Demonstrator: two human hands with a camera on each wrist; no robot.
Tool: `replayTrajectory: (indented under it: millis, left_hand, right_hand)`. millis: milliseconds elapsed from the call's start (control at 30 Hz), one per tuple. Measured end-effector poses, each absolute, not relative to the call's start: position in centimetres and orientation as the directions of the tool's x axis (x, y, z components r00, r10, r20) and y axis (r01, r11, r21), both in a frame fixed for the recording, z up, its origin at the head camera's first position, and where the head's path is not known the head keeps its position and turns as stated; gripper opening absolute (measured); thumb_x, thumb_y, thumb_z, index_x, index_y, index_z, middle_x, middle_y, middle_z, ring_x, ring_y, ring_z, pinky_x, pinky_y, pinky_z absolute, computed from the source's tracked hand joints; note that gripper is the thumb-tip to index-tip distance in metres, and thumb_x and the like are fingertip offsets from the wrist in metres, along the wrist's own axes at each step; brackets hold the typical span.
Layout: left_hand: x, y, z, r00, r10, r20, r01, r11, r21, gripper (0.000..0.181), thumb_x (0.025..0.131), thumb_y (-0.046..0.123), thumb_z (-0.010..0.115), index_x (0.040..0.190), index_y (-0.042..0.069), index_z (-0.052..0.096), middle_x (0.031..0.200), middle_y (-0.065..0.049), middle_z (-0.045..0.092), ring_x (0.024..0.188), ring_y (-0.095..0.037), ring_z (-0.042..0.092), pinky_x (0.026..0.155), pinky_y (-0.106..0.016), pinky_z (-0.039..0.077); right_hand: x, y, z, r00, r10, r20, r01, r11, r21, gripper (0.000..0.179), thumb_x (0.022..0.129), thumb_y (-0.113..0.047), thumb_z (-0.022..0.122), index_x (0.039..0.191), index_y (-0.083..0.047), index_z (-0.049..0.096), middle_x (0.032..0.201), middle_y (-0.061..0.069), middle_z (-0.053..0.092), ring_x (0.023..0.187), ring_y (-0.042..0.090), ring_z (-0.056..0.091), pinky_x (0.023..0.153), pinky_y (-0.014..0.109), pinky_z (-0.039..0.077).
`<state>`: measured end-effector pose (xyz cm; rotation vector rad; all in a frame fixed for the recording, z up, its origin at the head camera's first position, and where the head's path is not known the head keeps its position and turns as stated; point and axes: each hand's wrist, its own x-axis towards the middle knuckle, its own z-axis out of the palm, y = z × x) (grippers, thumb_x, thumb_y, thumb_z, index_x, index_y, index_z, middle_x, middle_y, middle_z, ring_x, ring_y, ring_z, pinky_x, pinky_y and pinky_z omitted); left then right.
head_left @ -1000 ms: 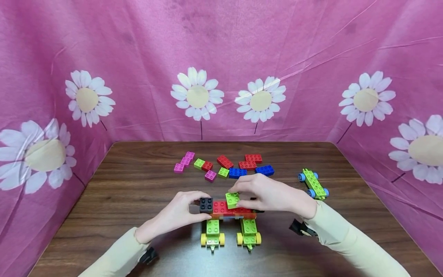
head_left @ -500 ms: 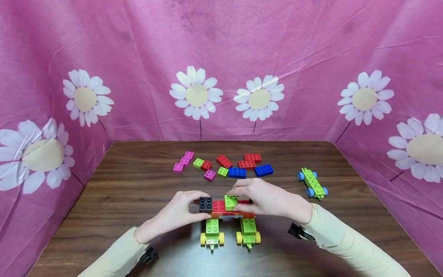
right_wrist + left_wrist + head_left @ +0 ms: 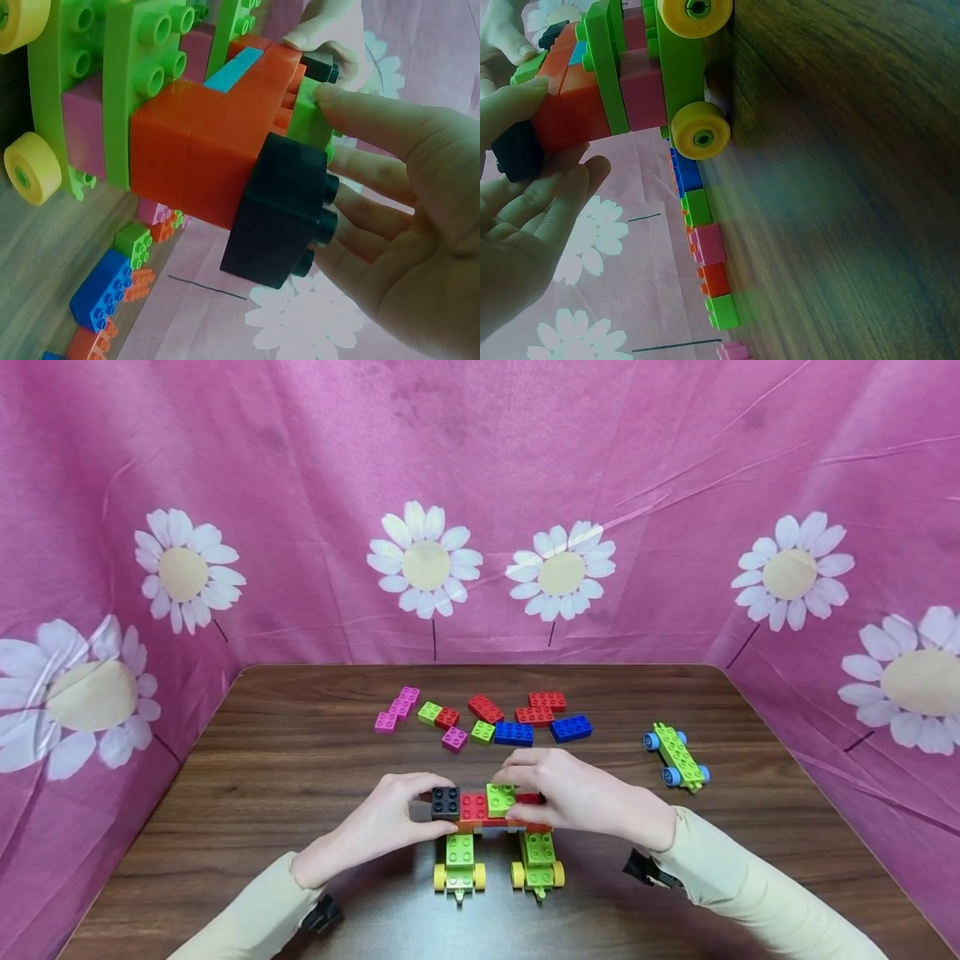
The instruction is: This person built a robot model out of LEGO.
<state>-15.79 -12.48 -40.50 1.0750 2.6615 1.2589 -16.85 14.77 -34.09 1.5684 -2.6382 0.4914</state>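
A build of toy building bricks stands on yellow-wheeled green bases [image 3: 460, 878], with a layer of red bricks [image 3: 472, 808] across its top. My left hand [image 3: 382, 814] holds the build's left end, thumb in front and fingers behind, around the black brick [image 3: 446, 802]. With thumb and fingertips, my right hand [image 3: 577, 787] pinches a light green brick [image 3: 498, 800], which sits on top of the red layer. The right wrist view shows a second black brick [image 3: 277, 210] at the other end, below the right hand. A thin blue piece [image 3: 234, 69] lies below the red bricks.
Loose bricks lie in a loose row behind the build: pink [image 3: 454, 739], green [image 3: 483, 732], red [image 3: 535, 716] and blue [image 3: 572, 728]. A green base with blue wheels [image 3: 677, 757] stands to the right on the wooden table [image 3: 285, 727]. Flowered pink cloth [image 3: 480, 460] hangs behind.
My right hand has come down slightly with the light green brick, and now covers the right-hand black brick in the head view. My left hand keeps its hold at the left end.
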Motion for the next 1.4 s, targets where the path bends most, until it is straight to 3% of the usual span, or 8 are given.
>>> replayTrajectory:
  millis: [400, 600, 1100, 1400]
  left_hand:
    - [-15.79, -12.41, -40.48, -0.771, 0.582, 0.259, 0.571, 0.452, 0.686, 0.036, 0.084, 0.026, 0.08, 0.115, 0.012, 0.069, 0.106, 0.0, 0.074, 0.096, -0.01, 0.069, 0.087, -0.037, 0.059]
    - [-15.77, -12.43, -40.56, -0.768, 0.583, 0.264, 0.575, 0.447, 0.685, 0.037, 0.083, 0.025, 0.081, 0.115, 0.011, 0.069, 0.105, 0.0, 0.074, 0.095, -0.009, 0.069, 0.086, -0.037, 0.059]
    - [-15.83, -12.35, -40.34, -0.766, 0.587, 0.262, 0.578, 0.451, 0.68, 0.037, 0.083, 0.025, 0.081, 0.115, 0.01, 0.07, 0.105, -0.001, 0.075, 0.095, -0.009, 0.069, 0.086, -0.036, 0.059]
    - [-15.87, -12.35, -40.29, -0.766, 0.592, 0.249, 0.574, 0.458, 0.679, 0.038, 0.083, 0.025, 0.08, 0.116, 0.01, 0.069, 0.106, -0.001, 0.075, 0.095, -0.009, 0.069, 0.086, -0.035, 0.06]
  right_hand:
    - [-16.86, 14.79, -34.28, -0.512, -0.839, 0.185, -0.84, 0.443, -0.313, 0.031, 0.087, -0.023, 0.077, 0.113, -0.007, 0.072, 0.103, 0.002, 0.071, 0.084, 0.011, 0.067, 0.074, 0.013, 0.055]
    - [-16.72, 14.87, -34.33, -0.551, -0.82, 0.156, -0.81, 0.481, -0.336, 0.033, 0.085, -0.024, 0.078, 0.114, -0.007, 0.072, 0.101, 0.001, 0.07, 0.078, 0.01, 0.062, 0.068, 0.012, 0.051]
    - [-16.95, 14.3, -33.86, -0.533, -0.834, 0.144, -0.828, 0.478, -0.293, 0.023, 0.084, -0.021, 0.079, 0.102, -0.01, 0.071, 0.095, 0.0, 0.066, 0.07, 0.007, 0.052, 0.06, 0.011, 0.042]
    - [-16.81, 14.09, -33.98, -0.557, -0.819, 0.135, -0.811, 0.501, -0.303, 0.023, 0.083, -0.022, 0.081, 0.097, -0.011, 0.067, 0.093, -0.002, 0.063, 0.069, 0.004, 0.046, 0.059, 0.012, 0.039]
